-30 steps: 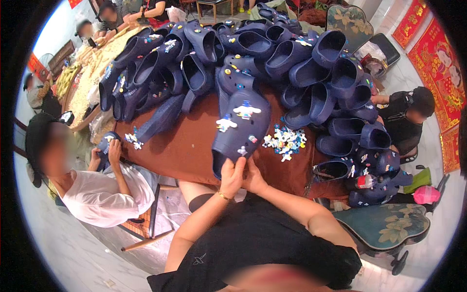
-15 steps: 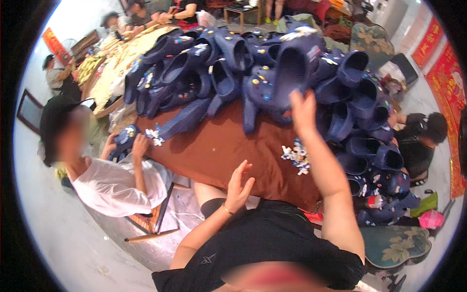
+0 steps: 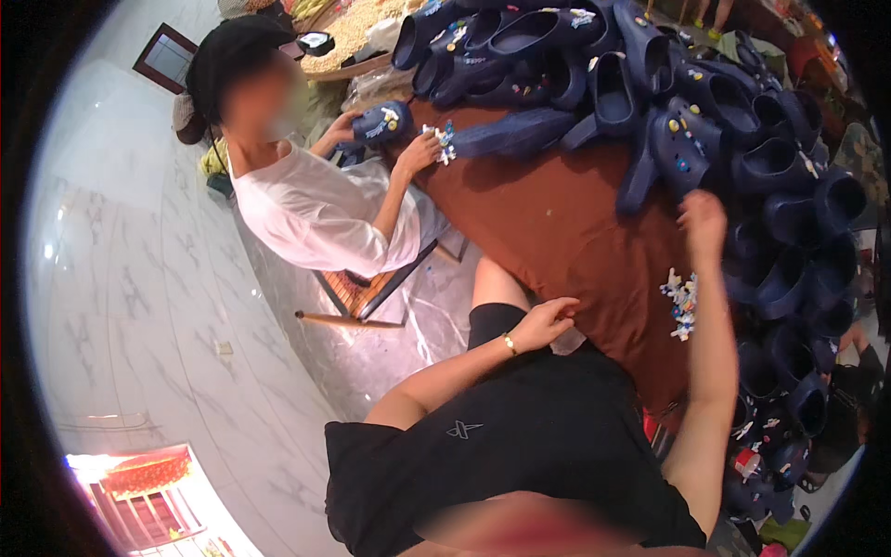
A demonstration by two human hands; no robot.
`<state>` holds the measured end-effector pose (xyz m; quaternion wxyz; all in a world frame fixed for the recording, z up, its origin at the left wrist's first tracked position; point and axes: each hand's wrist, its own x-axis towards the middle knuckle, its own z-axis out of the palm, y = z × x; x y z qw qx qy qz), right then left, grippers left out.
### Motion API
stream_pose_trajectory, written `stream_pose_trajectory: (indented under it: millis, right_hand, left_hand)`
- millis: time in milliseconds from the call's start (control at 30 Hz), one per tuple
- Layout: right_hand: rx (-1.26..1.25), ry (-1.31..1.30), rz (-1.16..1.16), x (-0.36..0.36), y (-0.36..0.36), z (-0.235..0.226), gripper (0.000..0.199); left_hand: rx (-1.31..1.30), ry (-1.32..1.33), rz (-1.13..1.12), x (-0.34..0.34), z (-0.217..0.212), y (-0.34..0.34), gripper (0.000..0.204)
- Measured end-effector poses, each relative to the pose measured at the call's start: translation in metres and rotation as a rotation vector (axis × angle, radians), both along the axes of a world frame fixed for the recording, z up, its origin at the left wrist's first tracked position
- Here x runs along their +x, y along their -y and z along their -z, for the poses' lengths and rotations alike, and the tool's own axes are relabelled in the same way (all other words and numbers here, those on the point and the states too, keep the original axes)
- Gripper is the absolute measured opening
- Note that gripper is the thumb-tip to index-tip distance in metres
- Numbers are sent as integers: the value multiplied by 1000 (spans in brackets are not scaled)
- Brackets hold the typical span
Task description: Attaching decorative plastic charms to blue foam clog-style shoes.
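Note:
My right hand (image 3: 704, 226) is over the brown cloth, just below a navy clog (image 3: 685, 148) studded with small yellow and blue charms. Its fingers are loosely bent and seem to hold nothing. A small heap of white and blue charms (image 3: 680, 302) lies on the cloth beside my right forearm. My left hand (image 3: 548, 325) hovers by my lap at the table's near edge, fingers stretched out, nothing in it.
Navy clogs (image 3: 780, 172) are piled along the far and right sides of the brown-covered table (image 3: 557, 213). At left a seated co-worker in a white top (image 3: 316, 204) holds a clog (image 3: 380, 123) and reaches to another charm heap (image 3: 444, 141).
My view has swung left, so the table sits farther right. My right hand has drawn back from the clogs toward me; my left hand has lowered toward my lap.

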<state>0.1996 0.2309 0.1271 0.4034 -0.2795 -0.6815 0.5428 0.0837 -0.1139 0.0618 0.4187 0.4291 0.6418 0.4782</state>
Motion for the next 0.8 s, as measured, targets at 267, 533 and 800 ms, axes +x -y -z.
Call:
stream_pose_trajectory:
  millis: [267, 533, 800]
  right_hand:
    - [527, 511, -37, -18, 132, 120, 15]
    - [639, 499, 27, -21, 134, 133, 9]
    - [586, 528, 17, -23, 132, 126, 9]
  left_hand:
    - [97, -275, -120, -83, -54, -61, 35]
    - [379, -683, -330, -221, -102, -173, 27]
    - [362, -1158, -656, -355, -153, -271, 38]
